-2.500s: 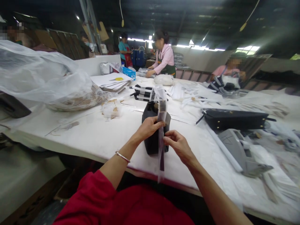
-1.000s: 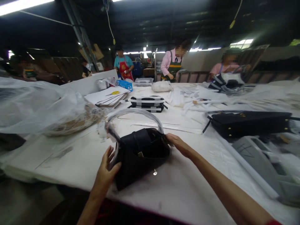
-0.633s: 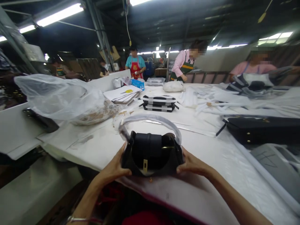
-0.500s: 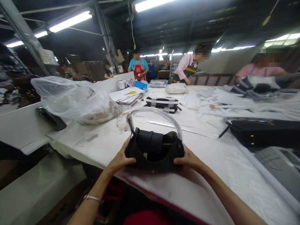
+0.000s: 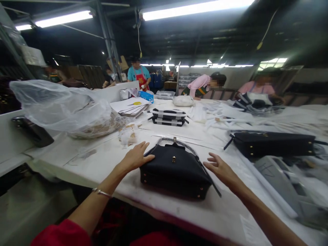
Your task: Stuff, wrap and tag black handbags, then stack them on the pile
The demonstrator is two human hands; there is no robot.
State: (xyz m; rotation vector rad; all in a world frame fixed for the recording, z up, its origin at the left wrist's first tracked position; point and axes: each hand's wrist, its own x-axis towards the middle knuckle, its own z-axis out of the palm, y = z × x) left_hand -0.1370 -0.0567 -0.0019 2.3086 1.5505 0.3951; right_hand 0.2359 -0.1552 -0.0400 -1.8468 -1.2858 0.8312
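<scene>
The left hand (image 5: 137, 157) is poised at the bag (image 5: 176, 171) at ten o'clock, the right hand (image 5: 219, 167) just clear at three, fingers (image 5: 140, 148) released. Previously gripped by both, the bag is laid on the tabletop (image 5: 102, 162), base toward six.

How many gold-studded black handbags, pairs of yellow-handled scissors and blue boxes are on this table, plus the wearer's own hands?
Gold-studded black handbags: 2
Left hand and right hand: 2
Yellow-handled scissors: 1
Blue box: 1
Total: 6

smooth dark bag (image 5: 174, 171) with shiny metal studs (image 5: 201, 188).
</scene>
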